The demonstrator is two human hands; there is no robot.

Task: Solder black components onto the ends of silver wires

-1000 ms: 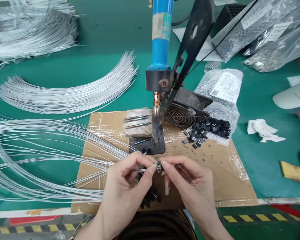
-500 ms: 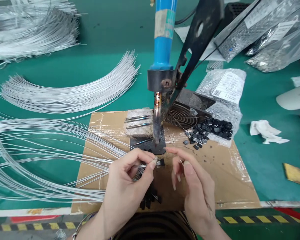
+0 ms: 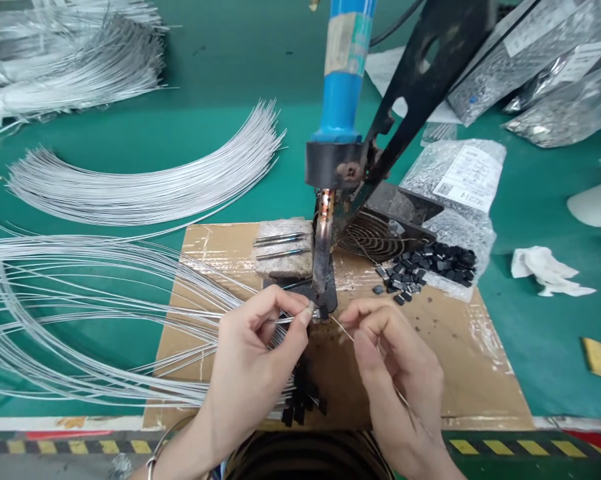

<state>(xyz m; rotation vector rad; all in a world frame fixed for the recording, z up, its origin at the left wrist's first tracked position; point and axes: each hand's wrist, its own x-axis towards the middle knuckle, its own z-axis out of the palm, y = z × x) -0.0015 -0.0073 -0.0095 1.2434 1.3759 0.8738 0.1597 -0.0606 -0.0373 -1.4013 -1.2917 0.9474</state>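
Observation:
My left hand point(image 3: 260, 353) pinches a thin silver wire point(image 3: 280, 321) whose end carries a small black component point(image 3: 323, 312), held just under the tip of the soldering iron point(image 3: 323, 257). The iron has a blue handle point(image 3: 344, 73) and hangs in a black stand above a dark base plate point(image 3: 330, 297). Closed fingers of my right hand point(image 3: 397, 363) grip a thin solder wire point(image 3: 341, 329), whose end points at the component. Several black components point(image 3: 300, 400) lie on the cardboard below my left hand.
Cardboard sheet point(image 3: 460, 360) covers the green bench. A pile of black components point(image 3: 430, 263) spills from a plastic bag point(image 3: 460, 180) at right. Bundles of silver wires point(image 3: 130, 193) fan out on the left. A sponge block with spare tips point(image 3: 283, 250), a fan grille point(image 3: 375, 237) and a white rag point(image 3: 545, 270) lie nearby.
My right hand let go of the component, drew back, then took the solder wire up to it. My left hand lifted the wire end and component toward the iron tip.

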